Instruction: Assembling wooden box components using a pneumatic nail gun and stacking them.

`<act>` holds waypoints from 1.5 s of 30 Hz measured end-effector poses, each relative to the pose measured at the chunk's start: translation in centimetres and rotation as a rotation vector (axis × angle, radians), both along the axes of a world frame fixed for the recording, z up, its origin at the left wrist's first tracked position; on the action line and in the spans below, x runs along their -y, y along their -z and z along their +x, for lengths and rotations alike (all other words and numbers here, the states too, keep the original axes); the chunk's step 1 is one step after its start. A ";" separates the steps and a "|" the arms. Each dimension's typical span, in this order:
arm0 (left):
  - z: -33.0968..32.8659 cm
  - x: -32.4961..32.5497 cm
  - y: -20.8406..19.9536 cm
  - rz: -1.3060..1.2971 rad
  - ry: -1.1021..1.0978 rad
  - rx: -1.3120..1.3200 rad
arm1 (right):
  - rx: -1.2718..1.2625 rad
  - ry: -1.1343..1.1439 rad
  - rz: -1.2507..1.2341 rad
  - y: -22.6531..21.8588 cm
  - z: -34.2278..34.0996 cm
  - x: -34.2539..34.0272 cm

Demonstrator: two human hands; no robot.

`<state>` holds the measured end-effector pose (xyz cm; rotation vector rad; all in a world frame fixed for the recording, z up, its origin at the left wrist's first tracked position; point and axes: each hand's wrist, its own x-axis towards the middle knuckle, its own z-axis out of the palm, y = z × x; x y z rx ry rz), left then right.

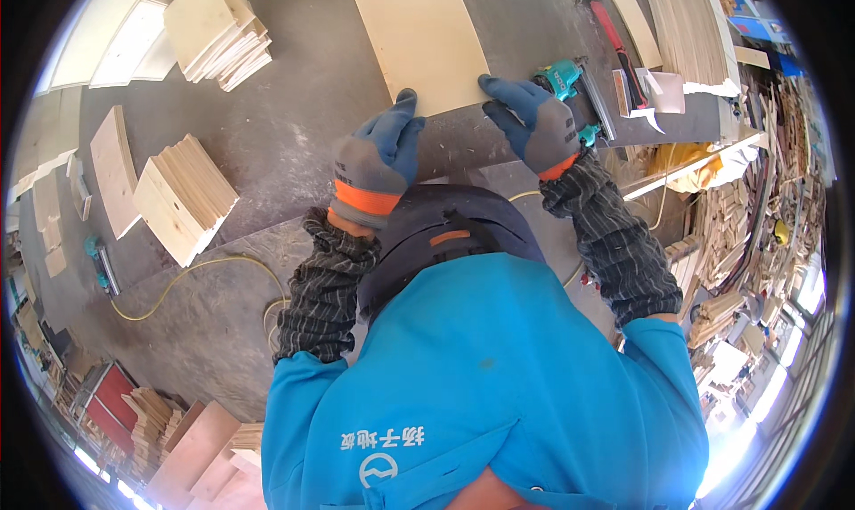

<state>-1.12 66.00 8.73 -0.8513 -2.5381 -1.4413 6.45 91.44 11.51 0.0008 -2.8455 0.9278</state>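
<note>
A pale, flat wooden board point(426, 42) lies on the dark worktable in front of me, running off the top of the view. My left hand point(378, 154), in a blue and grey glove with an orange cuff band, grips its near left corner. The near right corner is held by my right hand point(536, 122) in a matching glove, thumb and fingers at the edge. Just right of that hand lies a teal nail gun point(563, 80), partly hidden behind the glove. Beyond it rests a hammer point(613, 36) with a red and black handle.
Stacked wooden panels stand at left point(183, 198), far left point(218, 29) and far right point(690, 29). A small white open box point(637, 100) sits by the hammer. At far left, a second nail gun point(102, 265) trails a yellow hose point(191, 268). Scrap wood point(726, 225) is heaped at right.
</note>
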 end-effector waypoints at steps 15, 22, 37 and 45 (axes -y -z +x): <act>0.6 0.5 1.1 -0.007 -0.039 -0.035 | -0.140 -0.203 0.192 -0.5 -0.8 -0.8; 1.6 -0.5 -2.5 -0.293 -0.095 -0.060 | -0.221 -0.232 0.296 0.3 -0.4 -1.5; -0.2 -4.4 2.0 -0.039 0.029 -0.402 | -0.076 -0.182 0.302 -0.6 0.3 -0.7; -0.4 -4.4 2.2 -0.015 0.033 -0.400 | -0.195 -0.064 -0.045 1.8 2.0 -4.5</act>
